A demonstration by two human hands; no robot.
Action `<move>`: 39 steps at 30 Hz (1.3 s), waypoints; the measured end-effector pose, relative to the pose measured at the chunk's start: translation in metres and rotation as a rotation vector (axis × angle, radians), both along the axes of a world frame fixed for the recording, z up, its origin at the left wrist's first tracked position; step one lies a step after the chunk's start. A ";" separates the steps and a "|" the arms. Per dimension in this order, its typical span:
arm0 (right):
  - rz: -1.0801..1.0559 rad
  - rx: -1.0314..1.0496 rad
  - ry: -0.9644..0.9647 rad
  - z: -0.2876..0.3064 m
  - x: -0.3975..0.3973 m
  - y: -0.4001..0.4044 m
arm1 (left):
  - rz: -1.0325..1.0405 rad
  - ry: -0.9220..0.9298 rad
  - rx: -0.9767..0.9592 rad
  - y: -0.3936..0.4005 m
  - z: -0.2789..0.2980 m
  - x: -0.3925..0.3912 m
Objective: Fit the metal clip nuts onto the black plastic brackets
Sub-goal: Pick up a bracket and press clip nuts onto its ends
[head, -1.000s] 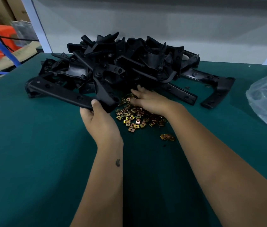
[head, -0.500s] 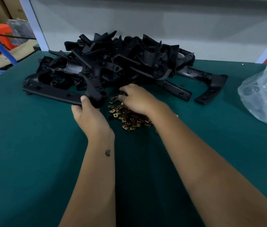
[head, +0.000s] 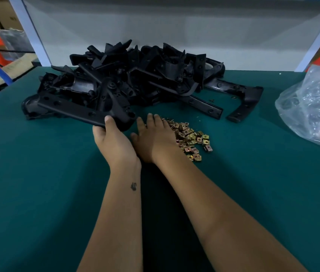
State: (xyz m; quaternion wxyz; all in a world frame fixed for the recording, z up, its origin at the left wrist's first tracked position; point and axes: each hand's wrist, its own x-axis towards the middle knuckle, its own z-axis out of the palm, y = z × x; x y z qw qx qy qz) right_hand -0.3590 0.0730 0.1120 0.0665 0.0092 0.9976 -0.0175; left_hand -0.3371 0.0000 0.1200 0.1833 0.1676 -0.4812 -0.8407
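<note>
A long black plastic bracket [head: 70,108] lies at the front of the heap, and my left hand [head: 112,138] grips its near right end with the thumb on top. Behind it rises a big pile of black brackets [head: 145,75]. Several brass-coloured clip nuts [head: 190,138] lie heaped on the green table just right of my hands. My right hand [head: 153,136] lies flat over the left part of that heap, fingers straight and pointing away from me. Whether it holds a nut underneath is hidden.
A clear plastic bag [head: 312,112] with more hardware sits at the right edge. Two loose brackets [head: 241,101] lie right of the pile. The green table [head: 37,193] runs wide toward me. Grey posts and a pale wall stand behind.
My right hand has slid left across the clip nut heap, next to my left hand, leaving the heap's right side uncovered. My left hand keeps its grip on the bracket.
</note>
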 end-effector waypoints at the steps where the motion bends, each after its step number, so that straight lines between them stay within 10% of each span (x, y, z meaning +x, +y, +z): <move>1: -0.026 0.007 0.003 0.000 0.005 0.004 | -0.002 0.007 -0.004 0.001 0.000 0.001; 6: -0.025 0.001 0.008 0.008 0.026 0.028 | -0.041 0.056 -0.030 0.005 0.004 0.004; 13: -0.439 -0.657 0.692 0.023 0.063 0.088 | -0.268 -0.010 0.026 0.019 0.000 0.009; 20: -0.580 -0.828 0.553 -0.002 0.090 0.097 | -0.361 -0.027 -0.046 0.028 -0.004 0.009; 39: -0.177 -0.320 0.581 -0.008 0.075 0.077 | -0.416 -0.026 -0.039 0.041 -0.006 0.013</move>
